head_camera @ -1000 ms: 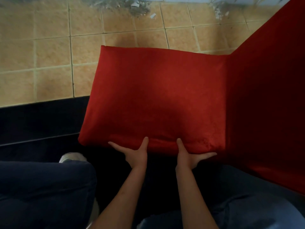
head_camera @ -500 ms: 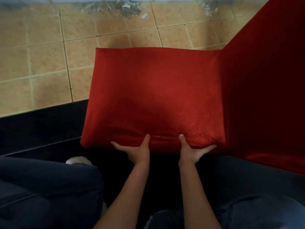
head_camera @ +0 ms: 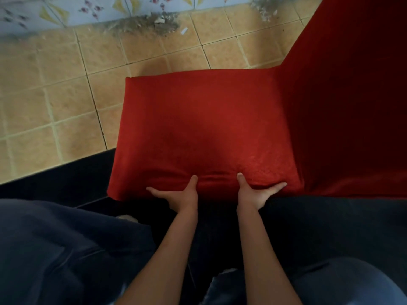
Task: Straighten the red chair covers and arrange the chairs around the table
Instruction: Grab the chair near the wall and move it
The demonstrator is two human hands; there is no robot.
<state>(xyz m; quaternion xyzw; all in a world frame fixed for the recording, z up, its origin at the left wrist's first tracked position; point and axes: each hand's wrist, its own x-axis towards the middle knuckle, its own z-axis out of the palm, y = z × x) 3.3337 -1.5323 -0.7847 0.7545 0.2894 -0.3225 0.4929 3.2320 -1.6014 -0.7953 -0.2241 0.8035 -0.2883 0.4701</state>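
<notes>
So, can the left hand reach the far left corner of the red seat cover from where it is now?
Probably yes: the left hand grips the near edge of the red seat cover, and nothing lies on it.

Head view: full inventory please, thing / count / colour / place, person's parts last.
chair cover: 1, red, over the seat at centre and up the chair back at right; bunched into a fold along the near seat edge.
floor tiles: many, tan with pale grout, left and top of the view.
wall tiles: a strip, pale blue with yellow and red motifs, along the top edge; crumbled grey patch at their base.
dark band: 1, black, on the floor at left beside the seat.
trousers: dark blue, bottom of the view on both sides.
left hand: thumb on top of the near seat edge, fingers under it.
right hand: same grip, nearer the chair back.
</notes>
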